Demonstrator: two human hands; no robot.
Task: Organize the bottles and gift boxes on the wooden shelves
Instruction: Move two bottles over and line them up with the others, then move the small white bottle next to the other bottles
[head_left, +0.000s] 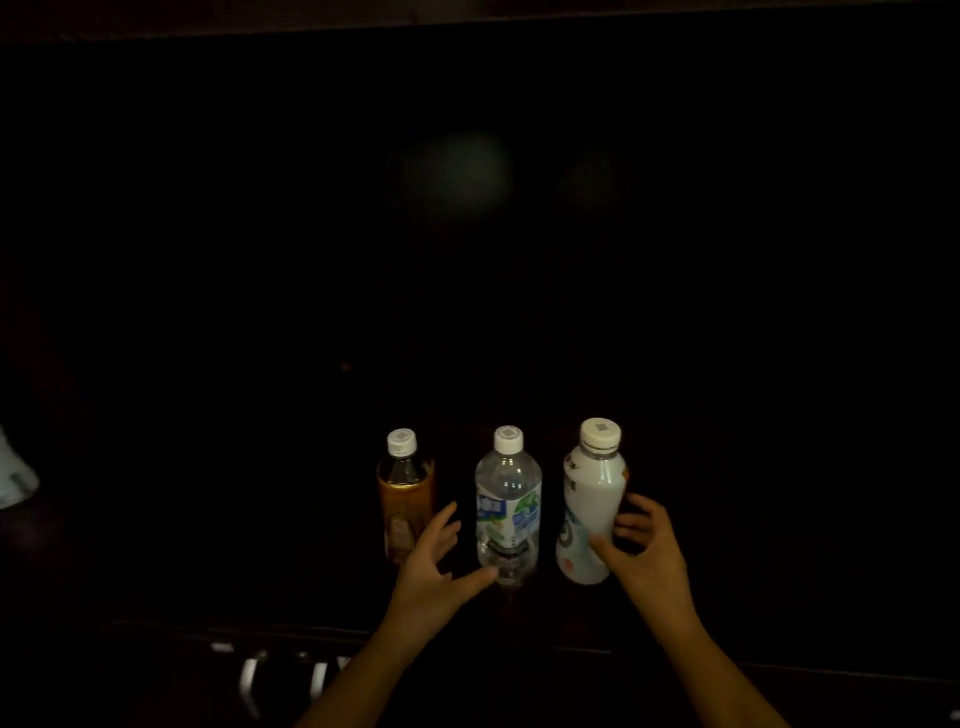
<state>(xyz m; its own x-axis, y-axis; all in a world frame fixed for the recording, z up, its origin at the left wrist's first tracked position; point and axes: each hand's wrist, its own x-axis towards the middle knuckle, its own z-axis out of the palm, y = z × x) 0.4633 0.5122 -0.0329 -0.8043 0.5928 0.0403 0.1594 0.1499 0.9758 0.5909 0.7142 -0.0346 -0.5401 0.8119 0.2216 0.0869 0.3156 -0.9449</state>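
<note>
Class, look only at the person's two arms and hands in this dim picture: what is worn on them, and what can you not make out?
Both the left hand and the right hand are bare: no gloves, rings or watch show. The forearms are uncovered to the picture's bottom edge, so no sleeves appear. The light is too dim for finer marks.

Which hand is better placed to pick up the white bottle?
Right. The right hand is already curled around the white bottle, thumb in front, fingers behind. The left hand is spread open by the clear bottle.

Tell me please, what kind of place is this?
Probably a dark shelf or cabinet indoors, though little shows. Three capped drinks stand in a row: an amber bottle, a clear water bottle and a white bottle. The surroundings are nearly black.
</note>
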